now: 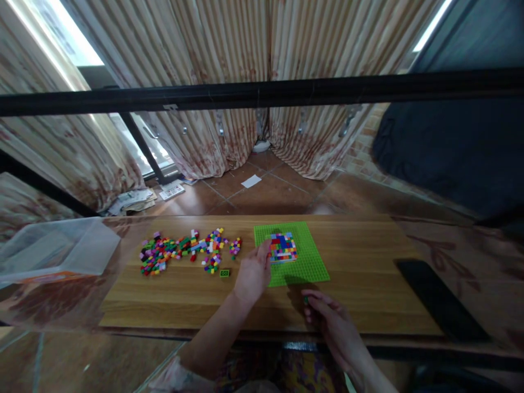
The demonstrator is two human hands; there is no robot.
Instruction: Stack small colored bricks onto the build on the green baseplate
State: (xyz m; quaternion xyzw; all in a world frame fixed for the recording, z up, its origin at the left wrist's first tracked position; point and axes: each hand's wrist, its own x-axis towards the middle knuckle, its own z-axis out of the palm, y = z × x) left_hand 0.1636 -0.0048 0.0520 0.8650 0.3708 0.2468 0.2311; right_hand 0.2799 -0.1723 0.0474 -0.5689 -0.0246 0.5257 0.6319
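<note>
A green baseplate (305, 265) lies on a wooden board (368, 273) and carries a multicoloured block of small bricks (282, 246). My left hand (254, 273) rests at the plate's left edge, its fingers touching the left side of the block. My right hand (327, 316) hovers near the board's front edge, below the plate, with fingers pinched on a small green brick (305, 299). A heap of loose coloured bricks (184, 251) spreads over the board to the left. A single green brick (224, 273) lies apart from the heap.
A clear plastic box (57, 248) stands at the far left. A dark flat object like a phone (440, 297) lies at the right. A black bar (262, 93) crosses the view above. Curtains, tiled floor and papers are beyond the board.
</note>
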